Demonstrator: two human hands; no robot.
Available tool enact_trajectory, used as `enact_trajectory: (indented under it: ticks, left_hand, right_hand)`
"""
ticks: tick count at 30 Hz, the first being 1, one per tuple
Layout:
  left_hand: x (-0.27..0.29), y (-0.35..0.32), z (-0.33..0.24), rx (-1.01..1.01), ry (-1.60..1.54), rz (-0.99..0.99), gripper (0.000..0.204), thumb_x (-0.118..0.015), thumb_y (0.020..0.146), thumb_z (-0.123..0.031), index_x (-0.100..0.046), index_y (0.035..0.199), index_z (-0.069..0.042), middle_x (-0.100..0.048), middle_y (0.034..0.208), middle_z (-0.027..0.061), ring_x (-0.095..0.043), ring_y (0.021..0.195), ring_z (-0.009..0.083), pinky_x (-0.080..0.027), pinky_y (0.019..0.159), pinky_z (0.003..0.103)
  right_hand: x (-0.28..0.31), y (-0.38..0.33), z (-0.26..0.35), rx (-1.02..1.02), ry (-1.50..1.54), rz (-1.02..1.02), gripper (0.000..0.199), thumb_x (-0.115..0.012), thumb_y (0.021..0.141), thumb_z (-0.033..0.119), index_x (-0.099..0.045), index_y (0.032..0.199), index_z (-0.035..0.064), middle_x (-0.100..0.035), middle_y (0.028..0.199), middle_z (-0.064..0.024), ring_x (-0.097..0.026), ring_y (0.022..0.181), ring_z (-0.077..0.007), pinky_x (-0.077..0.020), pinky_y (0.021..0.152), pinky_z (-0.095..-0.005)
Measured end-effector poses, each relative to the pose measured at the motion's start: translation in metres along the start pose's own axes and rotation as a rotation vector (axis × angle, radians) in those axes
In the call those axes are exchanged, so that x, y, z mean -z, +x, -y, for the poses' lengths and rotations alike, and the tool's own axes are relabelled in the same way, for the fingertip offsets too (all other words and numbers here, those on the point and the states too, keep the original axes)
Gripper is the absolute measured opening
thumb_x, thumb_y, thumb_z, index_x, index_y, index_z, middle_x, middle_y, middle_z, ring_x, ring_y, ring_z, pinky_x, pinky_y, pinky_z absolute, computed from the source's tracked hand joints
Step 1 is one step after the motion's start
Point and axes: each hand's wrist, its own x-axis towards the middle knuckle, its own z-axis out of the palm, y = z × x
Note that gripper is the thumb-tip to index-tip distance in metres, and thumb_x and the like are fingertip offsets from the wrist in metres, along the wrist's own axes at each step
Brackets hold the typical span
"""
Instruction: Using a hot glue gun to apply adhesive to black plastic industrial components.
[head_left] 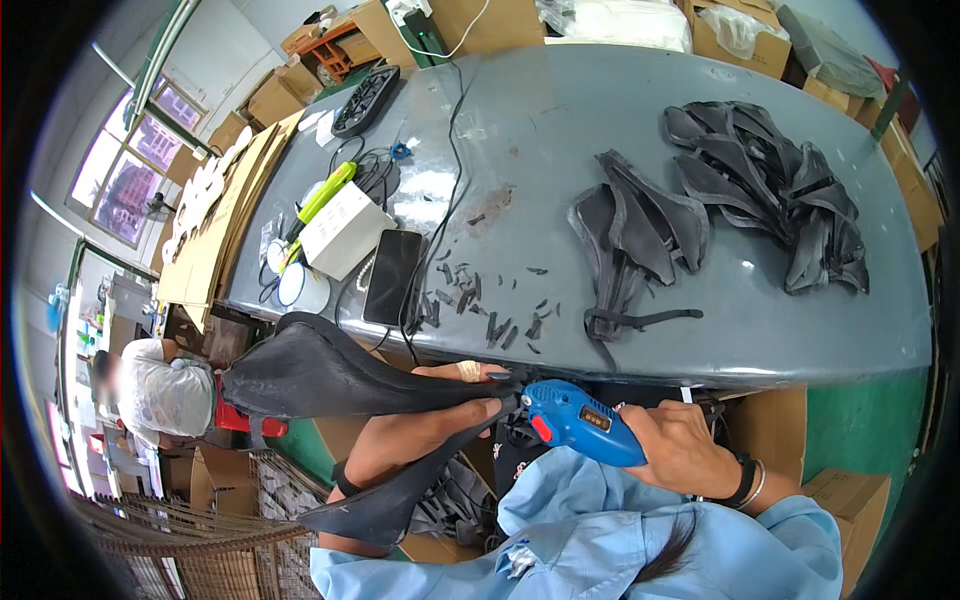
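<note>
My left hand [455, 408] is closed on the narrow end of a dark grey moulded piece [310, 370], shaped like a bicycle saddle cover. A tan bandage wraps one finger. The piece's broad part spreads out to the left, and another dark flap [375, 510] hangs below my left forearm. My right hand [680, 445] grips a blue handheld electric cutter [585, 422] with a red button. The cutter's head meets the narrow end of the piece, right beside my left fingertips; the exact contact spot is hidden.
Dark trimmings [465, 290] lie scattered on the grey table [560, 110]. More saddle-shaped pieces [640, 225] lie at right, with a larger pile [770, 180] beyond. A phone [393, 277], white box [346, 230] and cables sit at left. Cardboard boxes [765, 430] stand below; a seated person [170, 390] is at far left.
</note>
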Motion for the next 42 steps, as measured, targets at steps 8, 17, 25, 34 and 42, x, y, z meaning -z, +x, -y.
enact_trajectory:
  ticks: [8, 17, 25, 34, 42]
  left_hand:
    - [-0.006, 0.009, 0.013, -0.183, 0.183, 0.037, 0.032, -0.066, 0.078, -0.009, -0.063, 0.109, -0.001, -0.065, 0.087, 0.0045, -0.057, 0.079, 0.0088, -0.046, 0.072, 0.021]
    - [-0.016, 0.028, 0.042, -0.623, 0.330, 0.135, 0.025, -0.061, 0.081, -0.002, -0.064, 0.106, -0.003, -0.066, 0.097, 0.0061, -0.060, 0.087, 0.0115, -0.048, 0.076, 0.026]
    - [-0.008, -0.006, -0.002, -0.647, 0.053, -0.074, 0.043, -0.070, 0.075, -0.017, -0.054, 0.111, -0.001, -0.060, 0.099, 0.0105, -0.057, 0.094, 0.0160, -0.045, 0.085, 0.029]
    - [-0.040, 0.002, 0.031, -0.953, -0.661, -0.606, 0.036, -0.059, 0.079, -0.009, -0.047, 0.113, -0.005, -0.051, 0.107, 0.0107, -0.051, 0.100, 0.0208, -0.040, 0.093, 0.034]
    - [-0.056, 0.008, 0.046, -1.010, -0.773, -0.646, 0.033, -0.056, 0.078, -0.005, -0.046, 0.109, -0.004, -0.050, 0.109, 0.0140, -0.050, 0.103, 0.0226, -0.038, 0.095, 0.037]
  right_hand:
    - [0.001, -0.003, 0.004, 0.016, -0.006, 0.015, 0.059, -0.077, 0.056, 0.014, -0.047, 0.104, 0.0001, -0.059, 0.067, -0.0118, -0.059, 0.059, -0.0284, -0.0442, 0.059, -0.0346]
    - [0.001, 0.002, 0.020, 0.073, 0.068, 0.003, 0.056, -0.077, 0.059, 0.015, -0.046, 0.103, -0.0014, -0.060, 0.067, -0.0132, -0.060, 0.058, -0.0302, -0.0460, 0.056, -0.0358]
    - [-0.006, 0.001, 0.010, -0.041, 0.083, -0.091, 0.042, -0.073, 0.065, 0.018, -0.047, 0.095, 0.0031, -0.060, 0.064, -0.0139, -0.060, 0.055, -0.0323, -0.0453, 0.054, -0.0382]
    - [-0.008, 0.000, 0.017, -0.045, 0.074, -0.065, 0.045, -0.076, 0.065, 0.021, -0.051, 0.098, 0.0033, -0.062, 0.070, -0.0143, -0.063, 0.059, -0.0303, -0.0480, 0.057, -0.0371]
    - [-0.012, 0.006, 0.025, -0.041, 0.178, -0.068, 0.047, -0.078, 0.068, 0.025, -0.051, 0.097, -0.0002, -0.063, 0.072, -0.0161, -0.065, 0.061, -0.0300, -0.0509, 0.055, -0.0340]
